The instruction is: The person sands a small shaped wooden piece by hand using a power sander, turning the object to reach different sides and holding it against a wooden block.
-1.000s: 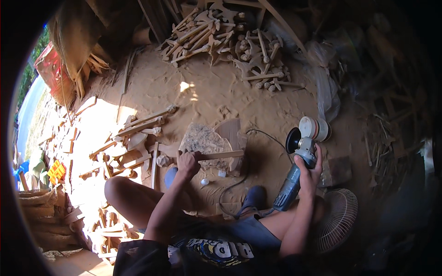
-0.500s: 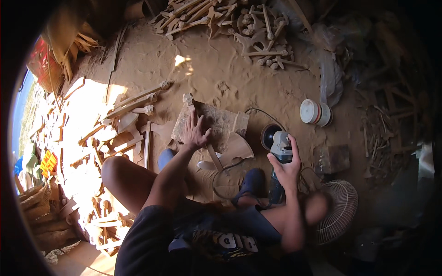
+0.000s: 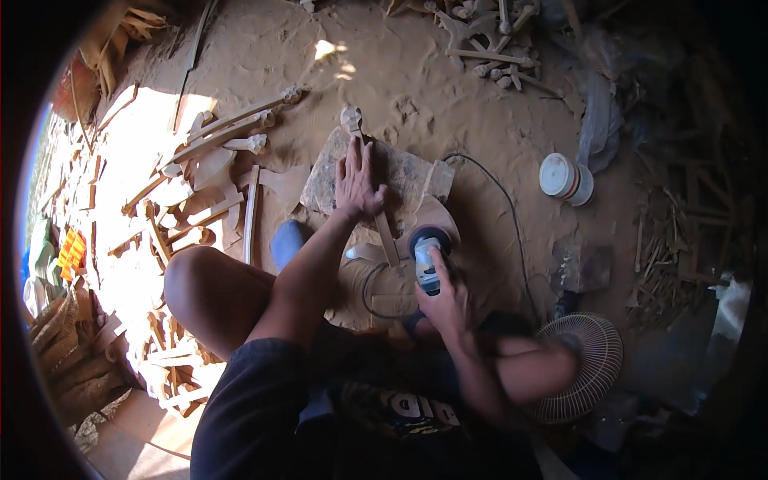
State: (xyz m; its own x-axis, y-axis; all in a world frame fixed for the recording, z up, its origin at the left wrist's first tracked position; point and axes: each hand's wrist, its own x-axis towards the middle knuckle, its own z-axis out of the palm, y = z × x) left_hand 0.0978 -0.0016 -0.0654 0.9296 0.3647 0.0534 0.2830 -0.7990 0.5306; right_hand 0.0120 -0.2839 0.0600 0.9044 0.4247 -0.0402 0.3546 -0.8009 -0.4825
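Pinning a knob-ended wooden bar (image 3: 386, 238) mid-frame, left hand (image 3: 358, 186) spread; right hand (image 3: 446, 306) wraps the angle grinder (image 3: 428, 262), which could kick if the bar slips!

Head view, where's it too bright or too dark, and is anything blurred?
Head view, left: harsh sunlight bleaches some wooden pieces; head view, right: wood scraps sink into deep shadow; head view, middle: the grinder is shaded but its outline reads; head view, lower right: the right knee looks smeared; head view, rim: black rounds off the corners.
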